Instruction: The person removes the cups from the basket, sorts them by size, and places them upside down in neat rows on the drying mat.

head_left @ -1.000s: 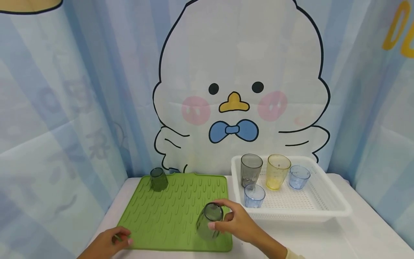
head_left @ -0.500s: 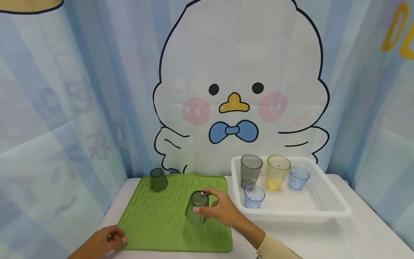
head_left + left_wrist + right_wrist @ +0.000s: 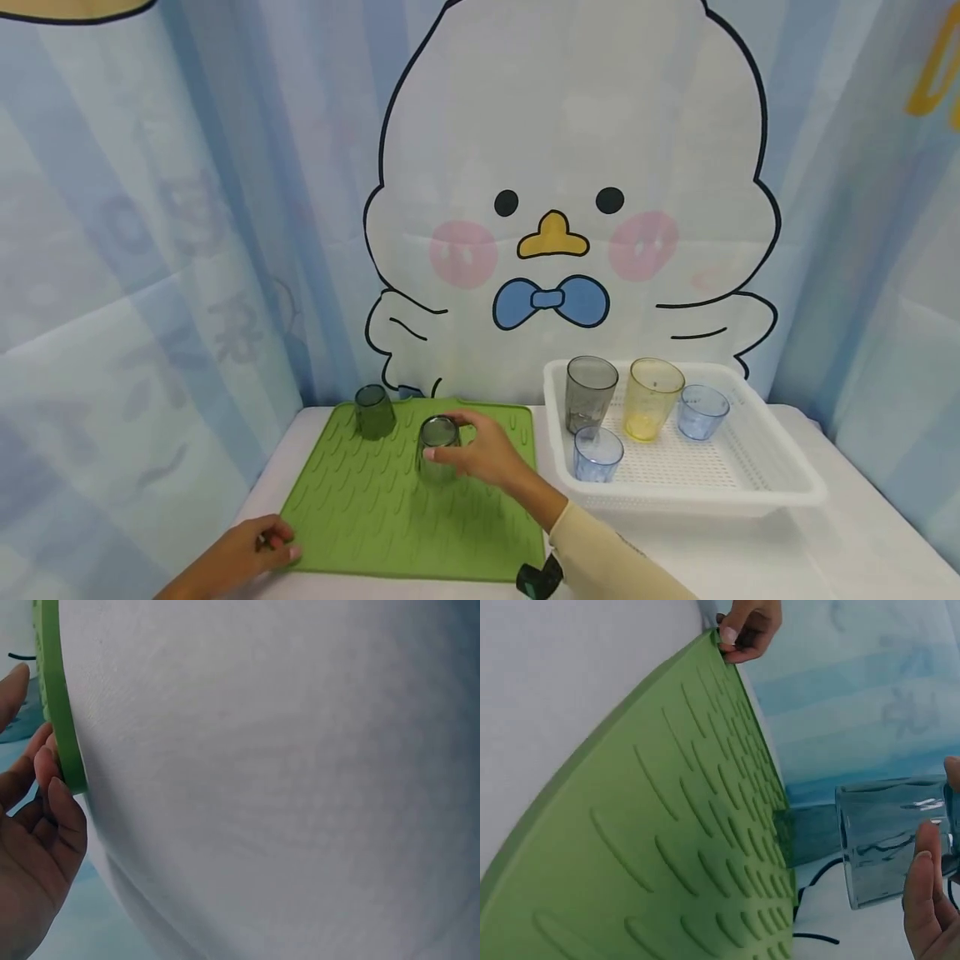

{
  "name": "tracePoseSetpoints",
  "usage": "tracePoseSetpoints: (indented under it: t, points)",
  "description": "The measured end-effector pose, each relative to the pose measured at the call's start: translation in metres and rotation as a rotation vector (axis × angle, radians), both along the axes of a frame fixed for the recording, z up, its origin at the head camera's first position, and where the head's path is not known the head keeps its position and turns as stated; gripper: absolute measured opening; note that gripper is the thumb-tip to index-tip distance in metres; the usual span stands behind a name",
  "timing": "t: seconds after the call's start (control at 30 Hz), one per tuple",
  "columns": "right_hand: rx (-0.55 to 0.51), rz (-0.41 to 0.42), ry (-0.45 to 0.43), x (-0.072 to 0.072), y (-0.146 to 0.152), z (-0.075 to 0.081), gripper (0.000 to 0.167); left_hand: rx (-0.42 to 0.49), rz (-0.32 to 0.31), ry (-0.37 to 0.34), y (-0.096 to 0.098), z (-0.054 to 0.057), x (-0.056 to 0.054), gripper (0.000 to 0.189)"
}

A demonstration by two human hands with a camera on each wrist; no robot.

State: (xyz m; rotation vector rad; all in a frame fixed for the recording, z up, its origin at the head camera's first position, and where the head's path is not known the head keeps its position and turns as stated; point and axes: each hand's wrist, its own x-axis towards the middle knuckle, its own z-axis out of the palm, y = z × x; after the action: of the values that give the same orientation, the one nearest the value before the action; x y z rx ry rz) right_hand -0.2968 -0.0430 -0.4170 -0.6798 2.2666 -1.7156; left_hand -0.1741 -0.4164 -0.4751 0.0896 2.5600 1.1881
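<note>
Above the green mat point(image 3: 360, 517), toward its far half, I see the right hand point(image 3: 483, 450) pinch a dark glass point(image 3: 435, 439) by its upper end, thumb on the near side, fingertips curling around behind. From the right wrist view I make out a gap under the glass, so it hangs clear of the mat; the wider end seems to face down. Just beside it, to the left and farther back, a smaller dark glass point(image 3: 375, 411) stands on the mat. At the mat's near left corner, the left hand point(image 3: 247, 547) touches the edge with bent fingers; whether they pinch it I cannot tell.

Part of the right hand's fingers hides behind the glass in my head view, and the right wrist view cuts that hand off at the frame edge. My left wrist view crops the left hand and shows mostly pale, blurred tabletop. Low in the head view, a black object point(image 3: 538, 577) beside the right sleeve point(image 3: 607, 554) is hard to identify.
</note>
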Motion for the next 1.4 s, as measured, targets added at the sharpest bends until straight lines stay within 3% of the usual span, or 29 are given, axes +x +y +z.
tracePoseSetpoints:
  t: [0.3,0.67,1.03,1.4]
  points:
    - [0.001,-0.043,-0.058,-0.030,-0.027,0.002,0.071,-0.057,-0.010,0.062,-0.001,-0.003,-0.004,0.028]
    - [0.000,-0.053,-0.107,-0.063,-0.045,-0.013,0.070,-0.070,0.017,0.110,0.003,-0.002,-0.003,0.026]
    - [-0.005,-0.049,-0.125,-0.085,-0.060,-0.020,0.066,-0.038,-0.031,0.096,-0.001,0.000,-0.001,0.027]
    - [0.033,-0.085,-0.119,-0.094,-0.075,-0.028,0.068,-0.063,-0.004,0.089,0.001,0.002,-0.001,0.028]
